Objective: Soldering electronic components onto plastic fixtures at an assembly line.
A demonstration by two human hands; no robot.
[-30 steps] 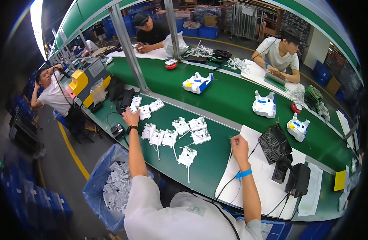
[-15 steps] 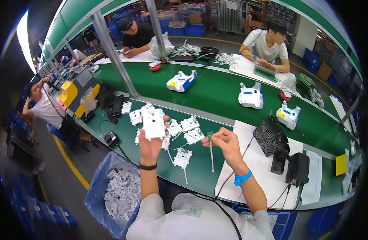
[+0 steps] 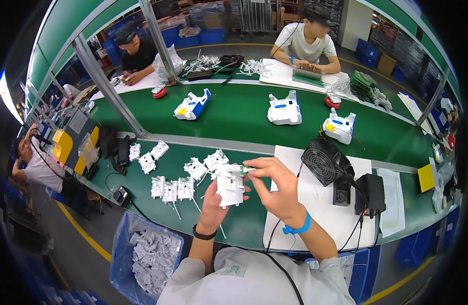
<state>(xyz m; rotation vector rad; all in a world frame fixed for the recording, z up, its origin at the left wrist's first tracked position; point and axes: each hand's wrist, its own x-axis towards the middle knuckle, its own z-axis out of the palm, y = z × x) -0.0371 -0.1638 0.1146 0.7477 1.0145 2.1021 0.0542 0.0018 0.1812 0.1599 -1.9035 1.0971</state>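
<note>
In front of me my left hand (image 3: 211, 207) grips a white plastic housing (image 3: 230, 190), its fingers wrapped round the sides. My right hand (image 3: 277, 187) pinches a small green circuit board (image 3: 245, 170) at the upper right corner of that housing. Whether the board is seated or only touches the plastic, I cannot tell. The cable seen on the board earlier is hard to make out now. Beyond and left of my hands lie several similar white housings (image 3: 185, 188), some with white cables trailing from them.
A blue-lined bin (image 3: 117, 254) of white parts stands at lower left. On white board (image 3: 315, 223) to the right are a black fan (image 3: 323, 162) and a black power adapter (image 3: 370, 194). White-and-blue units (image 3: 285, 108) sit on the green conveyor (image 3: 234, 112). Two people sit across it, another at far left.
My hands have come together; the circuit board, held apart from the housing before, is now at its upper corner. The housing has shifted right and down, and the whole view has turned.
</note>
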